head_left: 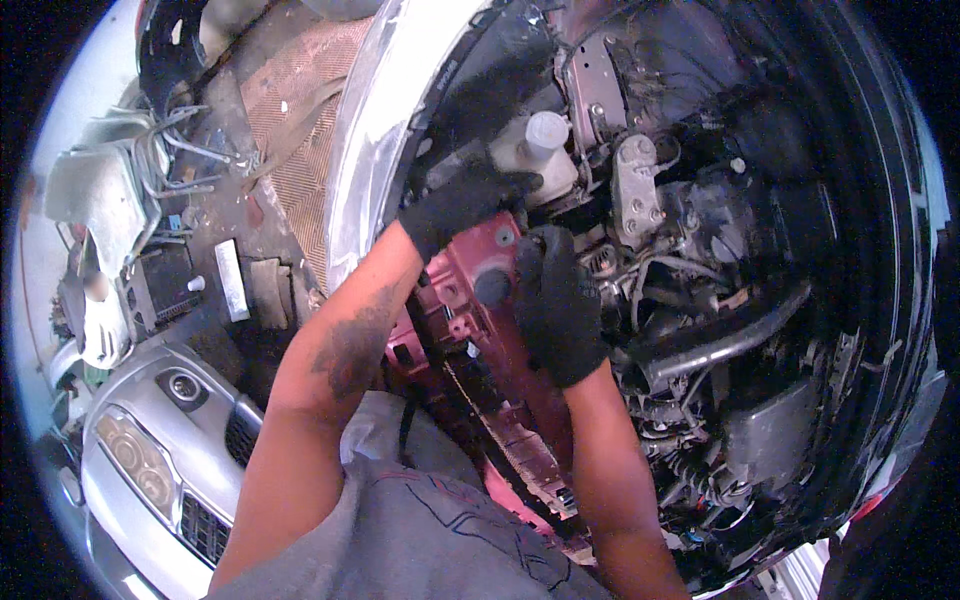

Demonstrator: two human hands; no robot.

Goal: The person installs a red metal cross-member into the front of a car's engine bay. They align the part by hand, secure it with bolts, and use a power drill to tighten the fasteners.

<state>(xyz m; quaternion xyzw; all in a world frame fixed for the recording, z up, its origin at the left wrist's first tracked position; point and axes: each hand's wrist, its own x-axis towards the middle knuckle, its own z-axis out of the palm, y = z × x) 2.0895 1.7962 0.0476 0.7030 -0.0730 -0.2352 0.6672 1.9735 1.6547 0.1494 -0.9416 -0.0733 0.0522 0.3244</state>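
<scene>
Both hands wear dark gloves and are inside the open front of a car. My left hand (468, 203) reaches in with its fingers stretched toward a white plastic reservoir (547, 170) with a pale round cap (546, 134). The fingertips lie at the reservoir's near side; whether they touch it is hard to tell. Just right of it, my right hand (560, 310) is closed over the inner edge of a red metal front panel (490, 243). Its fingers curl inward, and what they hold, if anything, is hidden.
Right of my hands sit a grey metal engine mount (637, 185), a thick pipe (735, 340) and other engine parts. The pale fender (372, 110) curves along the left. On the floor lie a silver bumper with headlamp (165, 450), stacked chairs (100, 190) and a patterned mat (290, 130).
</scene>
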